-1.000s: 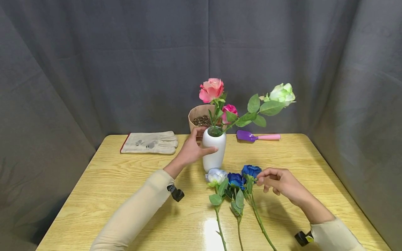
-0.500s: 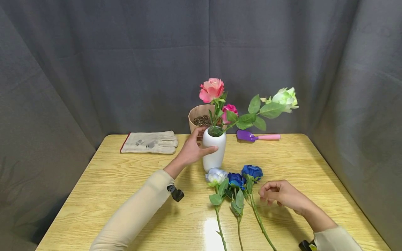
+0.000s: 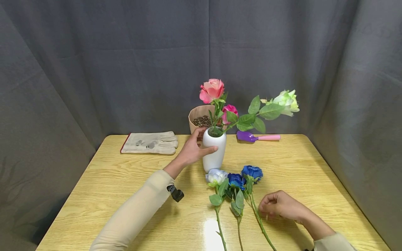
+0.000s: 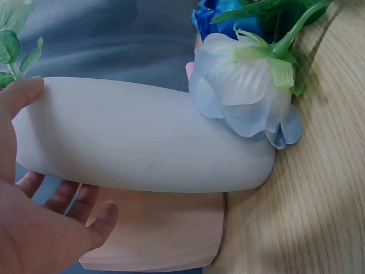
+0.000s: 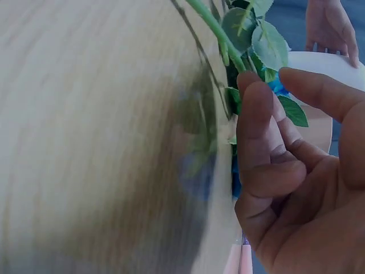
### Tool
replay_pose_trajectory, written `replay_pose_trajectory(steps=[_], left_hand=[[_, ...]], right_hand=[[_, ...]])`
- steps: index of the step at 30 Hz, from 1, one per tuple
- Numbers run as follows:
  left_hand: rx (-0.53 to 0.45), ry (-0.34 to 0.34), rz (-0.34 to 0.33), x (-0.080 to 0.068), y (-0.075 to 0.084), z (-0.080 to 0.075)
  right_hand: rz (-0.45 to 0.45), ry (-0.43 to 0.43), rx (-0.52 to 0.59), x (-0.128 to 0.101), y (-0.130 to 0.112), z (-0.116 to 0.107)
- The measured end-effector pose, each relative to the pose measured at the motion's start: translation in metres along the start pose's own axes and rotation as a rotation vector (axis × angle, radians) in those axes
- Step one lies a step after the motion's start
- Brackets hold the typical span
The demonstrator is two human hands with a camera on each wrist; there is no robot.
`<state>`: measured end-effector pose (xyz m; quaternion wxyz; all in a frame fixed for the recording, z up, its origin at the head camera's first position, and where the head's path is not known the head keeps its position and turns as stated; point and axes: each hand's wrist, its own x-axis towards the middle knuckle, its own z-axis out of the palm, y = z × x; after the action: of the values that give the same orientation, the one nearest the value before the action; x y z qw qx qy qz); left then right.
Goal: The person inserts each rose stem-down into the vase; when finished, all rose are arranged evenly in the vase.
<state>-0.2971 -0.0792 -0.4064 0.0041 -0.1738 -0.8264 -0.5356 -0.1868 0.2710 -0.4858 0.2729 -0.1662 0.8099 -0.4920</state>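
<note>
My left hand (image 3: 196, 150) grips the white vase (image 3: 216, 153) around its upper part, thumb on the near side. In the vase stand a pink rose (image 3: 211, 90), a magenta rose (image 3: 229, 113) and a pale green-white rose (image 3: 285, 102) that leans far right. Before the vase lie a pale blue-white rose (image 3: 216, 176), a dark blue rose (image 3: 236, 180) and a brighter blue rose (image 3: 252, 172), stems toward me. Loosely curled, my right hand (image 3: 284, 207) is just right of the brighter blue rose's stem. In the right wrist view its thumb and fingers (image 5: 254, 125) stand apart with nothing held.
Behind the vase is a brown paper pot (image 3: 194, 115) with dark grainy filling. A work glove (image 3: 149, 143) lies at the back left of the wooden table (image 3: 125, 181). A purple trowel (image 3: 246, 136) with a pink handle lies at the back right. Grey curtains surround the table.
My right hand has left the brighter blue rose's bloom and moved toward me along its stem. The leaning green-white rose has sunk slightly. My left hand stays on the vase.
</note>
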Motion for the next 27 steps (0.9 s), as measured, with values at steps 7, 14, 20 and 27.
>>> replay_pose_trajectory(steps=[7,14,20,27], left_hand=[[0.002,0.002,0.002,0.0,0.0,0.0],[-0.005,0.001,0.002,0.0,-0.001,0.0],[-0.005,0.003,0.009,0.0,-0.002,0.001],[-0.001,0.002,0.007,0.0,-0.001,0.0]], right_hand=[[-0.004,-0.02,-0.007,0.001,0.002,0.006],[-0.03,0.012,-0.043,0.005,0.007,0.012],[-0.033,0.018,-0.066,0.006,0.007,0.015],[-0.039,-0.017,-0.074,0.003,0.005,0.016]])
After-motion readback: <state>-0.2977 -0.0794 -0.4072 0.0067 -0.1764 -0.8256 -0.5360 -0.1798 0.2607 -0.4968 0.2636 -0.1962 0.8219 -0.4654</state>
